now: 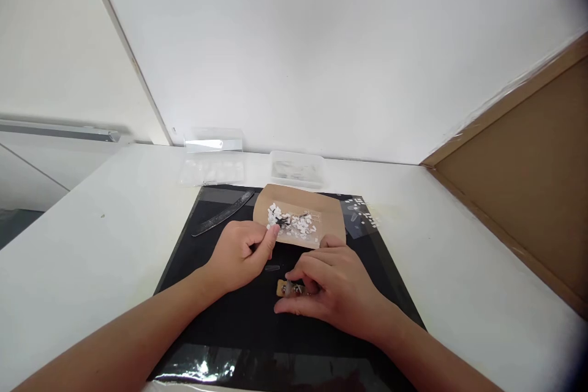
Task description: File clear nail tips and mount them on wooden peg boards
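My left hand (243,251) is closed in a pinch at the near left edge of a brown paper sheet (328,205). Anything between its fingertips is hidden. Small white pieces (301,226) lie heaped on the sheet, with some dark bits among them. My right hand (333,285) curls its thumb and fingers around a small yellowish block (280,287) with shiny round parts on top. The block rests low over the black mat (229,324), its right part covered by my fingers. Between my hands lies a small clear, narrow piece like a nail tip (272,267).
A curved dark nail file (223,213) lies at the mat's upper left. More white pieces (361,211) are scattered at its upper right corner. Behind stand a clear plastic box (297,168) and a clear packet (214,170). A white wall (294,73) closes off the back.
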Available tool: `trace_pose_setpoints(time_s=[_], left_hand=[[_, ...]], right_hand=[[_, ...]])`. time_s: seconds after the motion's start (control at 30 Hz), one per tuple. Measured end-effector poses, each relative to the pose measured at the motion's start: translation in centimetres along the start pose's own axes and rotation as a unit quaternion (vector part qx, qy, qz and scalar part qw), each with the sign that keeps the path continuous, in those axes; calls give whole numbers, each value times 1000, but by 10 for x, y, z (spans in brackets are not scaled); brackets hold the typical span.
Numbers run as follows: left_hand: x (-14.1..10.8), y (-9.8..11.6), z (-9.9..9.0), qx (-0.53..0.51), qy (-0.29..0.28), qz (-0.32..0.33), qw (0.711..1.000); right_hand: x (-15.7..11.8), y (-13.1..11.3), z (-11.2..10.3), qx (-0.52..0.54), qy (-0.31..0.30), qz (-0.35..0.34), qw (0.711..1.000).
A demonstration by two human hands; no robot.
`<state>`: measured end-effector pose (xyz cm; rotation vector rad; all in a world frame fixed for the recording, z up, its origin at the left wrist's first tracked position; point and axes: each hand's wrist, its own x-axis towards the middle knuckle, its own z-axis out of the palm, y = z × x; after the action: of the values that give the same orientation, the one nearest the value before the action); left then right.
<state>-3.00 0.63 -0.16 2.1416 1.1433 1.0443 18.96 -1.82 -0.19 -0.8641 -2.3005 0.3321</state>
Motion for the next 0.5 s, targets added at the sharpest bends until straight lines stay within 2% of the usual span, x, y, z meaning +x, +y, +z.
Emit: trace_pose_setpoints(time_s=[0.17,0.5], left_hand=[[0,0,0,-1,6,-1,1000],[-3,1,0,-19,18,-45,999]], right_hand=[[-1,0,2,-5,0,5,1000],[-1,0,2,-17,-25,4,1000]])
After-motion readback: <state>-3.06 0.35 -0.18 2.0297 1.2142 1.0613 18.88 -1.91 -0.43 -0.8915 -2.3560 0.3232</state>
